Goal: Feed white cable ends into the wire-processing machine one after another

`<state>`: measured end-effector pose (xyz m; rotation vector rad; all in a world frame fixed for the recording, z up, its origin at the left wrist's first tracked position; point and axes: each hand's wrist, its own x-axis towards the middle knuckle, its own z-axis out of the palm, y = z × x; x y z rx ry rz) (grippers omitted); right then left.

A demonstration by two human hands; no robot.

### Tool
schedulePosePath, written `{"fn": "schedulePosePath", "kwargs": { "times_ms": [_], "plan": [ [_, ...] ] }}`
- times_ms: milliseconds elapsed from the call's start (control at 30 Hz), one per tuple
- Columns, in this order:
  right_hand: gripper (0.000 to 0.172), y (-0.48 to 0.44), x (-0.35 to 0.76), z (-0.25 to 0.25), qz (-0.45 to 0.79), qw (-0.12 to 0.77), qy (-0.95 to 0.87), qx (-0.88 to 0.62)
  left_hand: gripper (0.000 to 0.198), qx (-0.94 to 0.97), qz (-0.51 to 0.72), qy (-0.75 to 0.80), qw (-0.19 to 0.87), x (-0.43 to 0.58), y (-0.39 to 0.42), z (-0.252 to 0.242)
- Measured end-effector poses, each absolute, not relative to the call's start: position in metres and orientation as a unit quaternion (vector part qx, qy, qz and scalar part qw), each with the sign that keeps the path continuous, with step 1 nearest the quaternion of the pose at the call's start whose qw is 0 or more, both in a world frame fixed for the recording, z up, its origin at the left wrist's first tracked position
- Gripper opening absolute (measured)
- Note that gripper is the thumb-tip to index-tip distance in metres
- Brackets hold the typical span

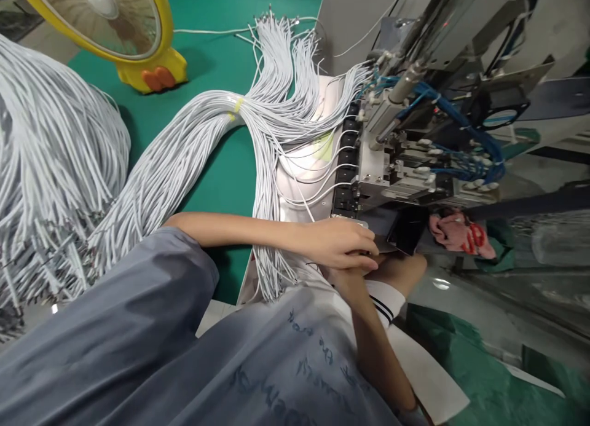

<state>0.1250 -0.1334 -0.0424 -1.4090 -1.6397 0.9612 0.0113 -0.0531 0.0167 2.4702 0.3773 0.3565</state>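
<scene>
My left hand reaches across to the front of a metal machine, with its fingers curled together. Whatever those fingers hold is hidden. Just below, my right hand is mostly covered by the left one, and its fingers do not show. A single white cable runs down to the back of my left hand. Under my left forearm hangs part of a bundle of white cables, tied with a yellow band. Several cables enter a row of black slots on the machine.
A yellow fan stands on the green table mat. Another large heap of white cables lies at the left. Blue air tubes cross the machine. A pink cloth and green sheeting are at the right.
</scene>
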Motion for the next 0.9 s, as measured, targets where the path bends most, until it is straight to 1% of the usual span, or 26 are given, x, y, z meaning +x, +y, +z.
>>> {"fn": "schedulePosePath", "kwargs": {
  "times_ms": [100, 133, 200, 233, 300, 367, 467, 533, 633, 700, 800, 900],
  "plan": [
    [0.024, -0.133, 0.169, -0.015, 0.446, 0.338, -0.625, -0.545, 0.04, 0.889, 0.112, 0.179, 0.406, 0.009, -0.047, 0.021],
    [0.022, -0.135, 0.18, -0.007, 0.467, 0.344, -0.601, -0.55, 0.042, 0.877, 0.099, 0.183, 0.432, 0.009, -0.045, 0.022],
    [0.014, -0.139, 0.193, 0.002, 0.494, 0.397, -0.527, -0.566, 0.036, 0.86, 0.084, 0.166, 0.475, 0.009, -0.043, 0.023],
    [0.013, -0.14, 0.195, 0.003, 0.499, 0.437, -0.483, -0.572, 0.031, 0.854, 0.09, 0.154, 0.489, 0.009, -0.044, 0.024],
    [0.016, -0.141, 0.193, 0.0, 0.514, 0.505, -0.408, -0.561, 0.027, 0.84, 0.121, 0.147, 0.508, 0.01, -0.046, 0.025],
    [0.018, -0.14, 0.185, -0.005, 0.528, 0.544, -0.366, -0.54, 0.025, 0.821, 0.163, 0.164, 0.522, 0.011, -0.049, 0.026],
    [0.021, -0.137, 0.175, -0.007, 0.542, 0.573, -0.342, -0.51, 0.021, 0.789, 0.209, 0.206, 0.54, 0.012, -0.053, 0.029],
    [0.026, -0.136, 0.173, -0.003, 0.576, 0.579, -0.327, -0.476, 0.022, 0.78, 0.23, 0.221, 0.538, 0.013, -0.054, 0.029],
    [0.039, -0.134, 0.175, 0.004, 0.622, 0.563, -0.302, -0.452, 0.021, 0.794, 0.275, 0.216, 0.497, 0.014, -0.054, 0.025],
    [0.035, -0.133, 0.175, 0.004, 0.611, 0.552, -0.304, -0.479, 0.022, 0.809, 0.303, 0.205, 0.461, 0.014, -0.054, 0.02],
    [0.022, -0.131, 0.172, 0.0, 0.554, 0.556, -0.326, -0.528, 0.022, 0.819, 0.324, 0.198, 0.43, 0.015, -0.054, 0.013],
    [0.02, -0.131, 0.166, -0.003, 0.507, 0.555, -0.341, -0.564, 0.022, 0.818, 0.339, 0.201, 0.42, 0.016, -0.053, 0.008]
  ]
}}
